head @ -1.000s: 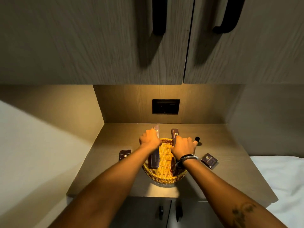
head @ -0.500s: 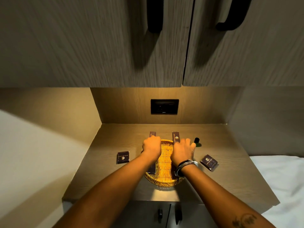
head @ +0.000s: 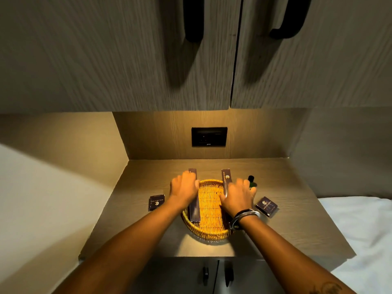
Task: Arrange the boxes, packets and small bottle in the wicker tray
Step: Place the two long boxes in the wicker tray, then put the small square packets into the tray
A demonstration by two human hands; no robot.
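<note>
Wicker tray (head: 209, 230), oval and woven in yellow cane, is set at the middle of the grey-brown wooden counter (head: 297, 225), its near rim close to the counter's front edge. Two long dark boxes are being laid along its sides. The left long dark box (head: 194, 209) lies lengthwise on the tray's left side, far end projecting past the rim; the left hand (head: 184, 189) is pressed flat over it, fingers together, palm down. The right long dark box (head: 226, 179) lies along the right side, mostly covered by the right hand (head: 238, 197), which rests on it with fingers slightly spread; whether it is gripped or only steadied cannot be told. A black wristband (head: 244, 217) is worn on the right wrist.

Outside the tray, flat on the counter: a small dark square packet (head: 156, 202) to the left, and a second dark square packet (head: 266, 206) to the right. Further back, a small dark-capped green bottle (head: 251, 181) stands just beyond the right fingertips.

Step judged in hand: seating the two long boxes. Next move judged to call for release of both boxes, then collection of the packets and bottle into the free centre strip.
</note>
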